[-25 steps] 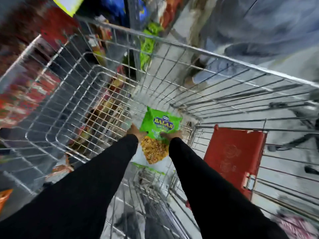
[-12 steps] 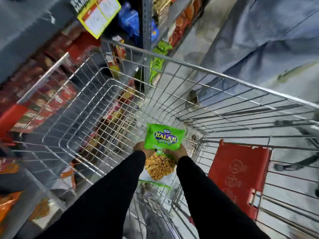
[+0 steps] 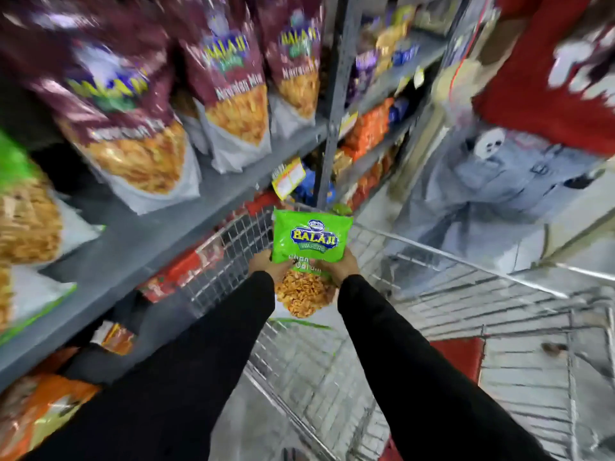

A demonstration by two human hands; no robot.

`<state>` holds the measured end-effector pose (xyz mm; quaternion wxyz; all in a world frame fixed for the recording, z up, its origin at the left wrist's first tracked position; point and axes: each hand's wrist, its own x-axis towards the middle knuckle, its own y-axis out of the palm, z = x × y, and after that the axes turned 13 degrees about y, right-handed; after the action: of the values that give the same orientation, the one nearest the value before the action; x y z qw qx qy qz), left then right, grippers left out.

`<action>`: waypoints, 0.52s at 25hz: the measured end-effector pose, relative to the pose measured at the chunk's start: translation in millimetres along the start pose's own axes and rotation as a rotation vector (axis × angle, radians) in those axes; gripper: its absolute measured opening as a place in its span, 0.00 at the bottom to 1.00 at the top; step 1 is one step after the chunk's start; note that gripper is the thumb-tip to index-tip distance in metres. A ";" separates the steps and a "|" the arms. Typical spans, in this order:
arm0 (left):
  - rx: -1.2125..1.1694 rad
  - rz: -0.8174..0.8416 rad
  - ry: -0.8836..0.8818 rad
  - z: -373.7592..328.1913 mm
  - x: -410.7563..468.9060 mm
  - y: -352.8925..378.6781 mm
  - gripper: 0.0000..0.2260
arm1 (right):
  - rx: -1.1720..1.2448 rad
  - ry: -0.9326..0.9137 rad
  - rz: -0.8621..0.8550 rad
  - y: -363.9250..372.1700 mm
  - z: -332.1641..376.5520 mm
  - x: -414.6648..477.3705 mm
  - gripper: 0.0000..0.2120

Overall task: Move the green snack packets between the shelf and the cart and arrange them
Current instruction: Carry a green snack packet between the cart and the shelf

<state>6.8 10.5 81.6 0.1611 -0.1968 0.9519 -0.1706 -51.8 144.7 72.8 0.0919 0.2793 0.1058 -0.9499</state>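
A green snack packet (image 3: pixel 311 241) with a blue and yellow logo is held upright above the wire cart (image 3: pixel 466 261). My left hand (image 3: pixel 266 264) grips its left edge and my right hand (image 3: pixel 341 266) grips its right edge, both at the packet's middle. Its lower clear part shows orange snack between my wrists. The grey shelf (image 3: pixel 139 227) runs along the left. Another green packet (image 3: pixel 20 201) stands at the shelf's far left edge, blurred.
Maroon snack packets (image 3: pixel 133 104) fill the shelf above. Orange packets (image 3: pixel 40 407) lie on a lower shelf. A grey upright post (image 3: pixel 336 104) divides the shelving. A person in a red top and jeans (image 3: pixel 506 181) stands beyond the cart. A red cart seat flap (image 3: pixel 456 361) is on the right.
Both hands have lifted the green packet up out of the cart basket. My view has swung up and left toward the shelf.
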 end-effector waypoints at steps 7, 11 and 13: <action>-0.094 -0.352 0.188 -81.3 -59.5 -139.5 0.08 | -0.130 -0.402 0.218 78.4 125.7 -81.6 0.23; -0.084 -0.588 0.198 -79.8 -76.2 -206.3 0.14 | -0.209 -0.583 0.346 145.4 169.7 -117.2 0.25; -0.013 -0.675 0.152 -75.4 -84.4 -232.8 0.16 | -0.245 -0.601 0.418 179.0 180.7 -127.5 0.26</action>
<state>126.5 -134.7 259.3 0.0231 -0.4882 0.8436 -0.2224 3.1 -58.2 264.6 0.3433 -0.0093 0.1275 -0.9305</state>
